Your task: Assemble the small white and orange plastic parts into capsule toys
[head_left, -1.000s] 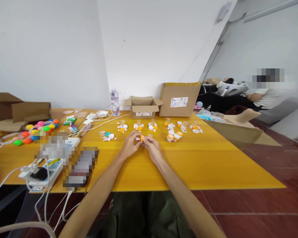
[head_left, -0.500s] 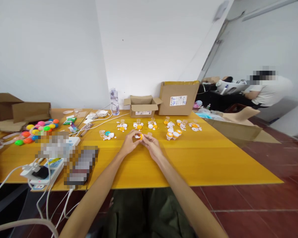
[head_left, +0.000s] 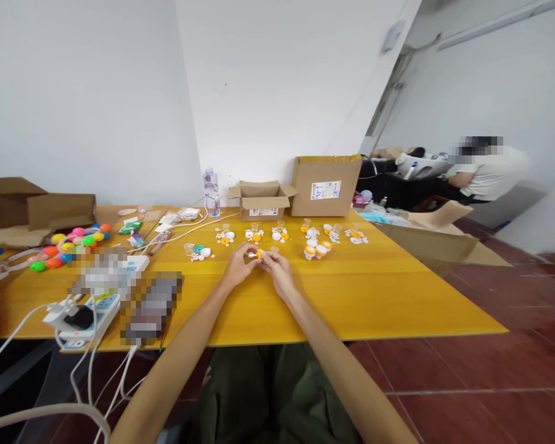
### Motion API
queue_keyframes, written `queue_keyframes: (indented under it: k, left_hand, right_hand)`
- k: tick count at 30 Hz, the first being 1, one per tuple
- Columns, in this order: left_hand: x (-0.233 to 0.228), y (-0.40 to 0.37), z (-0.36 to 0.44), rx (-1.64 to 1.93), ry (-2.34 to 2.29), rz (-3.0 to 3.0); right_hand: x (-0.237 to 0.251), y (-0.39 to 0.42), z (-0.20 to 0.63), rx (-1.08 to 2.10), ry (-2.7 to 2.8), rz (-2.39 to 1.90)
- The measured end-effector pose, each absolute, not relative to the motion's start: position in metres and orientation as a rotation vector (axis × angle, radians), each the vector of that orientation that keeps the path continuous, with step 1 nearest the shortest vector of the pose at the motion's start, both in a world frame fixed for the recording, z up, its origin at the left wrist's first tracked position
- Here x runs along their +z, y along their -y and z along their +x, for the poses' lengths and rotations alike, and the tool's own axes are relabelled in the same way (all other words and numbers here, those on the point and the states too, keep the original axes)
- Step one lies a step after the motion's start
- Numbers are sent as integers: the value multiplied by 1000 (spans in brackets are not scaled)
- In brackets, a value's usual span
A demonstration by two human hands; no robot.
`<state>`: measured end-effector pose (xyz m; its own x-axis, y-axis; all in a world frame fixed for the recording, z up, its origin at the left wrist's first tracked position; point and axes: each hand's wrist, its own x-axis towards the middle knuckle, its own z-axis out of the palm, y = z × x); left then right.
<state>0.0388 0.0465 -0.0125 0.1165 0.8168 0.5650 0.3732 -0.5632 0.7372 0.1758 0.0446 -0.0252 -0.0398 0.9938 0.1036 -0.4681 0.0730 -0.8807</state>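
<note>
Jointly, left hand and right hand held an orange-ringed part, each grip closed on it, above the desk.

This is a plain workroom set up for small hand assembly. A wood-topped table stands with its back edge against a bare white wall, and small plastic parts lie in separate clusters across its back half. An open cardboard carton and a larger flat cardboard box, both labelled, stand at the back edge; a plugged-up power strip lies toward the front left corner. Red tiles cover the floor. Beyond the right edge another person sits, perhaps at a second workplace, though that area is blurred.
</note>
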Motion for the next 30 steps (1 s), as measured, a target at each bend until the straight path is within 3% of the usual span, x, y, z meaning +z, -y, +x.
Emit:
queue_keyframes:
  k: [30]
  left_hand:
    - [-16, -41, 33, 1472, -1151, 2037]
  right_hand:
    - [-36, -46, 172, 1239, 1071, -771]
